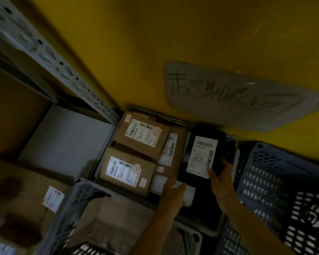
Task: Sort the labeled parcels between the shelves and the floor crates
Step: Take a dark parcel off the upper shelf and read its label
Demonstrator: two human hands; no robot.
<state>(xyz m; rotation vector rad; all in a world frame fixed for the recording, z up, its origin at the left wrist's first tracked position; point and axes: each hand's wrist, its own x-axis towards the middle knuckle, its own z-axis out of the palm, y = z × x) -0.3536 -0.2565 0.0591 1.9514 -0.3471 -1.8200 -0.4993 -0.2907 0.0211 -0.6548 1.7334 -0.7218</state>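
Visibly, two hands, right hand (221, 174) gripping one black parcel (203, 155)

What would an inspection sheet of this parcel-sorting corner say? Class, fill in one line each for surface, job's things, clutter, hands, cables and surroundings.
Surface: grey shelf board, bare where visible, under a perforated metal upright.
Job's things: two labelled cardboard boxes in a floor crate; black parcel with a white label; another labelled box at lower left.
Clutter: more parcels beneath the two boxes, details unclear; brown parcel in the nearer crate.
Hands: right hand grips the black parcel's lower edge; left hand touches a white parcel, grip unclear.
Cables: nothing seen.
Surroundings: yellow wall with a handwritten sign; dark perforated crate on the right.
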